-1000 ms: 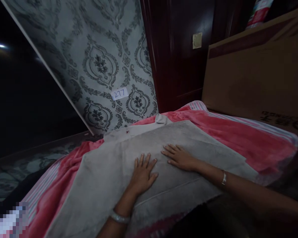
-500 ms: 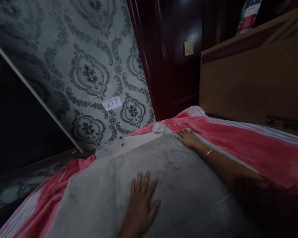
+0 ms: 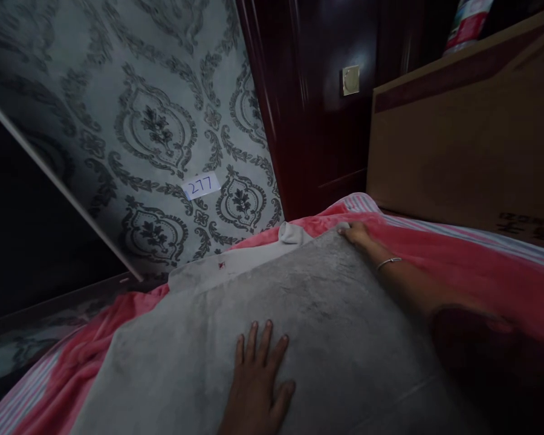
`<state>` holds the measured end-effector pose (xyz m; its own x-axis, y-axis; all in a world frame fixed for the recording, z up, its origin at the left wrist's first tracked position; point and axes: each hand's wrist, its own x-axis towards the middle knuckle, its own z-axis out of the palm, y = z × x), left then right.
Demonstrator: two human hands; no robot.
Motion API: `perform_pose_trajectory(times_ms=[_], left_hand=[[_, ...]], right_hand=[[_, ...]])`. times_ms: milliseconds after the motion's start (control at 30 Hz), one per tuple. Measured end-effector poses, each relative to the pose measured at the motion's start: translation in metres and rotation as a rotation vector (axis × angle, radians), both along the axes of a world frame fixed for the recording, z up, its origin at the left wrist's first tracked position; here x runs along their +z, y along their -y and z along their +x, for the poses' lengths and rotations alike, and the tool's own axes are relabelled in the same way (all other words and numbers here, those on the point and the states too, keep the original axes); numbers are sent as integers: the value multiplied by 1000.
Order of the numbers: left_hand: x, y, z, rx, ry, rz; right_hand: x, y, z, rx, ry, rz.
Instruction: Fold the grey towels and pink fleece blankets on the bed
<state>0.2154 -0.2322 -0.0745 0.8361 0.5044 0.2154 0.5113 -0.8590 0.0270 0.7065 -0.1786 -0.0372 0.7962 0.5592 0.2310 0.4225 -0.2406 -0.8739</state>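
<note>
The grey cloth (image 3: 172,350) lies spread over the red blanket (image 3: 471,260), which shows past both its sides. The person's left hand (image 3: 258,386) rests palm down on the cloth's near middle, fingers spread. The right hand (image 3: 357,233) pinches the cloth's far right corner, a bracelet (image 3: 388,263) on its wrist. A pale roll (image 3: 291,233) sits at the cloth's far edge. Beyond the cloth rises the patterned wall (image 3: 163,130); a box (image 3: 462,145) stands beyond its right side.

Grey cloth (image 3: 172,350) looks matt — maroon panel (image 3: 317,133), glossy.
</note>
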Motion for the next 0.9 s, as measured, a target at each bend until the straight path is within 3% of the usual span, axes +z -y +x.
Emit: perform_pose_trajectory(times_ms=[200,367,433,500,600,667,800,900], left_hand=[[4,-1,-1,-6,-39,-45],[14,6,1,33,-82,-117],[18,10,2,47,-80,-141],[22,14,2,50,-73,-164],[30,19,5,52,-67,-197],[35,24,9,65,-72,-215],[37,32,15,76,-52,-222],[35,36,3,127,-33,-213]], right_hand=[[-15,4,-11,-78,143,-213],[0,10,-40,-77,267,-292],[0,18,-67,21,472,-289],[-8,29,-96,246,707,-315],[-26,48,-132,544,824,-428],[-30,58,-144,589,810,-520],[-19,72,-155,572,767,-668],[-22,94,-156,583,719,-751]])
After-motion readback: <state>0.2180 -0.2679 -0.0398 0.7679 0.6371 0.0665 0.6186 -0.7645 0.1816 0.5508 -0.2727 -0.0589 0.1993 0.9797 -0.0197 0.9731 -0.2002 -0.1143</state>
